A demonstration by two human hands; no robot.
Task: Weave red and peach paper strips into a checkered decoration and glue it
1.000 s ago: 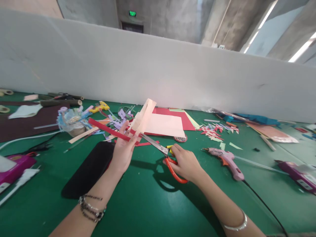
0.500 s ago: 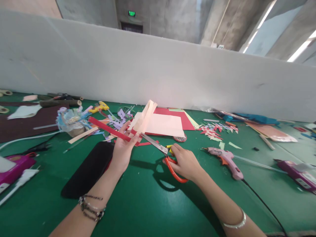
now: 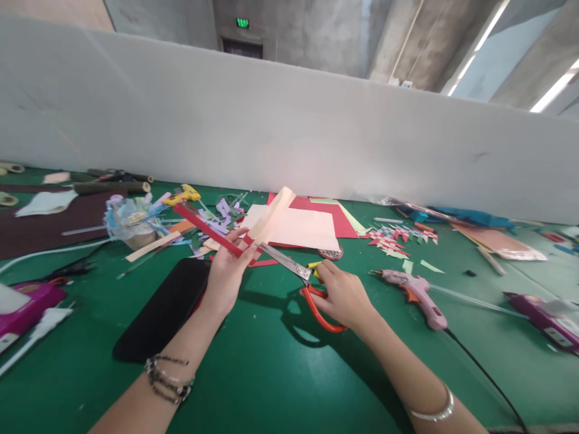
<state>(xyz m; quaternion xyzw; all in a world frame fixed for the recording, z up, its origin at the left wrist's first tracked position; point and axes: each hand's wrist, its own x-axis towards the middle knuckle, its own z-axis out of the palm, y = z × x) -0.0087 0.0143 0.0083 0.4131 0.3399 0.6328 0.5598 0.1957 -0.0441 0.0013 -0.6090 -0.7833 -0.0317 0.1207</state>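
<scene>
My left hand point(image 3: 227, 274) pinches a red paper strip point(image 3: 205, 227) together with a pale peach paper strip point(image 3: 272, 214), which cross near the fingertips. The red one sticks out to the upper left, the peach one up to the right. My right hand point(image 3: 341, 293) grips a pair of scissors point(image 3: 293, 269) with red and yellow handles. Their blades point at the strips and touch or nearly touch them by my left fingertips; whether the paper lies between the blades is hard to tell. Behind the hands lie a pale pink sheet point(image 3: 307, 226) and red paper point(image 3: 346, 220).
A black pouch point(image 3: 156, 316) lies beside my left forearm. Right of my right hand is a pink glue gun point(image 3: 418, 292) with its cord. Purple paper scraps point(image 3: 221, 208), a yellow glue gun point(image 3: 183, 194) and red-white paper pieces point(image 3: 389, 239) lie farther back, before a white partition point(image 3: 289, 132).
The peach strip has tilted over to the right and the red strip has swung slightly rightward. Both hands and the scissors stay nearly in place, with the blades now looking closer together.
</scene>
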